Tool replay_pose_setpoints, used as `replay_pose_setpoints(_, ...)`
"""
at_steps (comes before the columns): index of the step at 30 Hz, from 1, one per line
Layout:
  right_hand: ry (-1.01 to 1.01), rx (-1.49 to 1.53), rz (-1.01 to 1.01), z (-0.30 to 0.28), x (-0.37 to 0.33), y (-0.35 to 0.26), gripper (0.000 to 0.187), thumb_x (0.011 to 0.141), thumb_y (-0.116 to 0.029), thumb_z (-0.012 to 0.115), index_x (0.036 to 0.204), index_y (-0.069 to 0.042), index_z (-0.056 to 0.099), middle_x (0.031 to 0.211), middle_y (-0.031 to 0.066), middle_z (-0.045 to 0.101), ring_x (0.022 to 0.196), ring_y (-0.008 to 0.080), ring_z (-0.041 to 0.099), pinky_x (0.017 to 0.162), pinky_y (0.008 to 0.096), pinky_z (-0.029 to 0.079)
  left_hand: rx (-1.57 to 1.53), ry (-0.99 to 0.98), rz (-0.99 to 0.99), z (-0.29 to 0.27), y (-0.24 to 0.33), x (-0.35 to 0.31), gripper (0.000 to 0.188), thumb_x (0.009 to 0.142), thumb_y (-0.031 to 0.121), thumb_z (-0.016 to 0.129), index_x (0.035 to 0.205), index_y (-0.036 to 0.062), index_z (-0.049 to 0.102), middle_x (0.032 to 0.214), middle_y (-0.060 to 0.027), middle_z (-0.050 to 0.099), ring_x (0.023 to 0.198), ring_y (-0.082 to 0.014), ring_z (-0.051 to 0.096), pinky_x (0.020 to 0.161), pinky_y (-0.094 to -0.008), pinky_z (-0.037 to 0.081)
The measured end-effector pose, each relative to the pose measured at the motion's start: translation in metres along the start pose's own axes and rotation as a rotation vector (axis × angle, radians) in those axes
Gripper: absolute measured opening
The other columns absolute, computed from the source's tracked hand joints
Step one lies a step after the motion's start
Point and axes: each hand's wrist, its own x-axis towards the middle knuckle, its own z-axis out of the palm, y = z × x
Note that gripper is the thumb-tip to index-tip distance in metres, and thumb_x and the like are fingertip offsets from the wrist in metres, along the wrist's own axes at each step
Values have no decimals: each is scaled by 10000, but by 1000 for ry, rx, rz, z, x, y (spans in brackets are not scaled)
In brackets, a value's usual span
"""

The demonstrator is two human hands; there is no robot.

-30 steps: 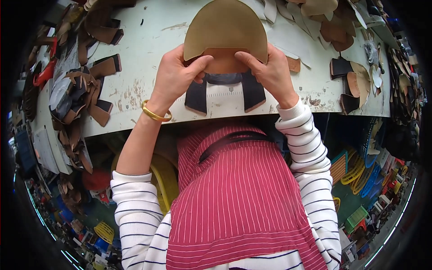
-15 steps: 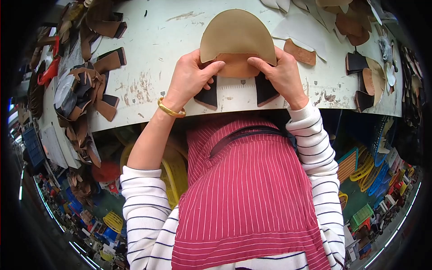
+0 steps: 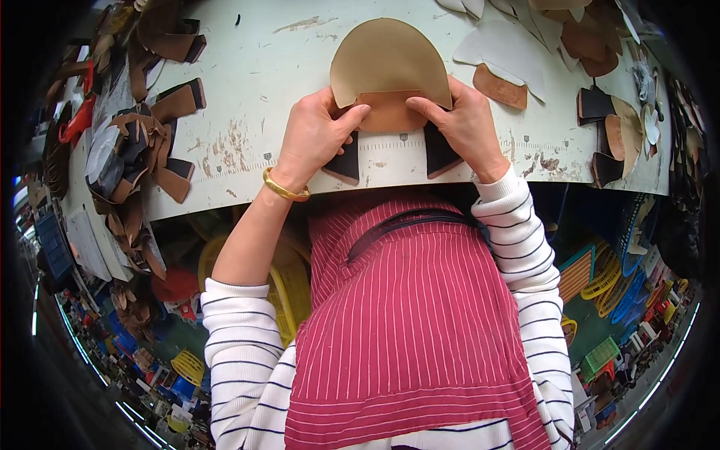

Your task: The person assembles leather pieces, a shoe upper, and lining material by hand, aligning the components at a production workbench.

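Centrally, the left hand (image 3: 318,136) and right hand (image 3: 469,127) pinch 1 tan domed piece (image 3: 390,58) and its brown band (image 3: 388,112), thumbs uppermost; the band runs crosswise between them, curve pointing away, neither hand clearly nearer, over the white table (image 3: 255,86).

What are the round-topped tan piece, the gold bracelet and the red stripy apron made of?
The tan piece looks like smooth leather or imitation leather: its surface is even, with a faint sheen. The bracelet seems like polished metal, since it shines; which metal, I can't tell. The apron looks like soft, dull woven cloth, because it creases and folds.
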Motion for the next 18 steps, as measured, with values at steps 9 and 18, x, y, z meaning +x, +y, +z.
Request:
replay_pose_setpoints(9,51,-114,-53,3,-1,-5,289,819,-284,784,945,-43,685,683,118,660,593,272,634,574,341,498,250,98,172,8,-10,4,221,846,185,733,910,-20,681,660,-108,676,542,-203,647,536,-321,517)
replay_pose_setpoints(18,125,-58,81,-7,-8,-1,322,876,-239,743,734,11,596,582,117,566,468,206,497,477,320,413,270,74,167,9,-9,4,200,882,173,718,903,-20,670,639,-24,643,504,-61,588,433,-221,478)
